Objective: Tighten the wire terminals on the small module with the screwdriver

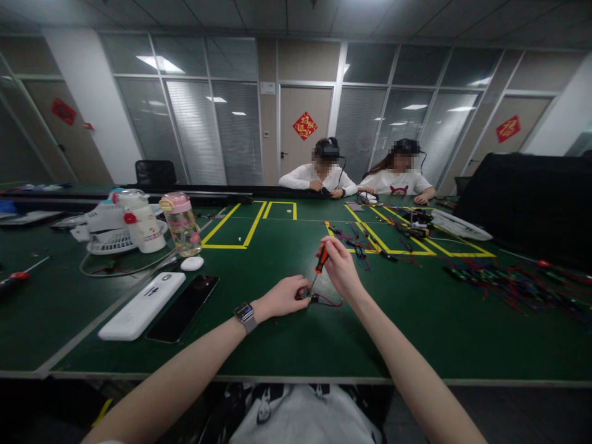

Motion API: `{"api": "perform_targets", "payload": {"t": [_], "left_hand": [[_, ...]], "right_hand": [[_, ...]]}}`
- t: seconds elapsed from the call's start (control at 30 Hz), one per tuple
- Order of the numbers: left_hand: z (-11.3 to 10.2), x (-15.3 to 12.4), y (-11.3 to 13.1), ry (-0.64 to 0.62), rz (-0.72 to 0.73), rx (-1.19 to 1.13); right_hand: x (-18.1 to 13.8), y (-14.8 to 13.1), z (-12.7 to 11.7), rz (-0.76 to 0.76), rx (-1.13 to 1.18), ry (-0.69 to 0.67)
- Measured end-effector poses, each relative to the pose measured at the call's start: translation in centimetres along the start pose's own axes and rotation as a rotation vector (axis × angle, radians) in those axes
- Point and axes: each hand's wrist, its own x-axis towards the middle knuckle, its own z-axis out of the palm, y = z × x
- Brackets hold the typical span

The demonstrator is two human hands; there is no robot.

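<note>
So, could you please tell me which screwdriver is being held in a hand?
The orange-and-black screwdriver in the right hand, its shaft pointing down; the red-handled one lies on the table at the far left.

glass partitions | beige door | black chair | green table

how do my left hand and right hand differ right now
The left hand is low, its fingers on the small wired part; the right hand is higher, gripping an orange-and-black screwdriver.
The left hand has a watch at its wrist; the right hand has none.
Both are ungloved.
</note>
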Motion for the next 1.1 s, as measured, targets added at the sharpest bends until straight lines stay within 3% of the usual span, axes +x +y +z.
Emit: {"api": "perform_targets", "payload": {"t": [0.37, 0.77, 1.1], "left_hand": [[-0.14, 0.03, 0.24, -0.02, -0.016, -0.013], [0.08, -0.01, -0.05, -0.002, -0.006, -0.011], [0.01, -0.01, 0.0, -0.007, -0.002, -0.023]], "right_hand": [[-0.33, -0.41, 0.37, 0.071, 0.101, -0.079], [0.27, -0.15, -0.05, -0.086, -0.09, 0.095], [0.02, -0.31, -0.12, -0.012, -0.005, 0.005]]}}
